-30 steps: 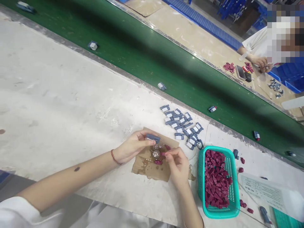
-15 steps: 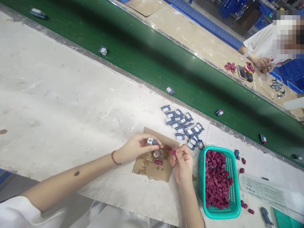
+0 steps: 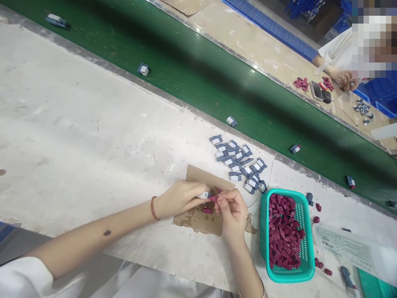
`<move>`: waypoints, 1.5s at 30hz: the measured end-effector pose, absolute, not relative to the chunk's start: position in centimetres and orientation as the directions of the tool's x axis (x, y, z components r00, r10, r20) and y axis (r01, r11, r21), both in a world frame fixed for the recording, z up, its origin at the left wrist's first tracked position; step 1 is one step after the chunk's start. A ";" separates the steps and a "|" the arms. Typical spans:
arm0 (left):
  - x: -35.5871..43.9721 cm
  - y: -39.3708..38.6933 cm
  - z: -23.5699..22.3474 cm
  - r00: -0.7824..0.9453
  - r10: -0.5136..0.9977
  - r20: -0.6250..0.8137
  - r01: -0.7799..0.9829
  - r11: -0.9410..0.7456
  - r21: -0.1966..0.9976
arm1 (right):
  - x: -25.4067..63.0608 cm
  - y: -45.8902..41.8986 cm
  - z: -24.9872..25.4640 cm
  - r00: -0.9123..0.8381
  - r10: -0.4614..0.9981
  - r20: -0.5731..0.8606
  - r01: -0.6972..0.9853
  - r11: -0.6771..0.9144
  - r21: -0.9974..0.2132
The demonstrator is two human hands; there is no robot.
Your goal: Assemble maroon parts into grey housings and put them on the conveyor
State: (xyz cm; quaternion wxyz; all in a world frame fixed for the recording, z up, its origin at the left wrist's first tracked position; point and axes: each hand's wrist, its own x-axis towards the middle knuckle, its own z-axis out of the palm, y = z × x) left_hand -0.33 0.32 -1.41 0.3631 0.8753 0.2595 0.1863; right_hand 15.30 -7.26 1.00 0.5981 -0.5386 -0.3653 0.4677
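Head: table (image 3: 77, 145) beside green belt (image 3: 186, 78)

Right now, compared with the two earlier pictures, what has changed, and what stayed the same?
The left hand has turned its blue-and-white piece, showing a white face, and moved it rightward, close to the maroon piece in the right hand; contact is unclear. The right hand drew away, then returned leftward. Pieces on the green belt travelled rightward. Neither hand let go. The teal basket and parts pile stayed.
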 end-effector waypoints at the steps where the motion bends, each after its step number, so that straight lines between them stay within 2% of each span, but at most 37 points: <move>1: -0.3 0.3 -1.4 0.798 0.588 0.133 0.317 -0.596 0.738 | 15.2 -7.3 0.9 0.294 0.954 -0.065 -0.159 -0.019 -0.987; 7: -0.2 0.3 -1.2 0.790 0.600 0.125 0.272 -0.526 0.806 | 15.0 -7.4 0.8 0.262 0.959 -0.105 -0.068 -0.091 -0.994; 12: -0.1 0.1 -1.2 0.773 0.624 0.112 0.233 -0.445 0.865 | 14.7 -7.5 1.0 0.227 0.971 -0.075 0.058 -0.090 -0.994; 15: -0.1 0.0 -1.2 0.773 0.624 0.112 0.230 -0.440 0.868 | 15.0 -7.5 1.3 0.209 0.973 -0.098 0.116 -0.125 -0.985; 22: -0.1 0.1 -0.1 0.848 0.528 0.048 0.263 -0.497 0.827 | 16.4 -7.6 1.8 0.102 0.988 -0.120 0.066 -0.127 -0.990; 28: -0.1 -0.1 0.6 0.865 0.501 -0.009 0.306 -0.513 0.802 | 15.5 -8.3 0.9 0.145 0.979 -0.142 0.030 -0.148 -0.988; 32: 0.7 1.2 1.7 0.817 0.574 -0.059 0.387 -0.469 0.793 | 15.4 -8.9 1.0 0.286 0.958 -0.017 0.030 -0.026 -0.999; 36: 3.4 6.1 3.0 0.659 0.752 0.002 0.522 -0.460 0.718 | 16.3 -9.8 1.6 0.399 0.903 0.159 0.188 0.089 -0.978; 40: 8.1 12.4 3.1 0.653 0.755 0.064 0.626 -0.584 0.517 | 16.5 -10.5 1.4 0.258 0.902 0.345 0.398 0.226 -0.889; 43: 12.1 15.4 2.5 0.705 0.704 0.085 0.602 -0.658 0.452 | 16.1 -10.7 0.8 0.113 0.888 0.446 0.541 0.322 -0.777; 45: 14.8 16.2 2.0 0.725 0.682 0.100 0.590 -0.689 0.421 | 15.8 -10.8 0.4 0.074 0.880 0.469 0.619 0.328 -0.714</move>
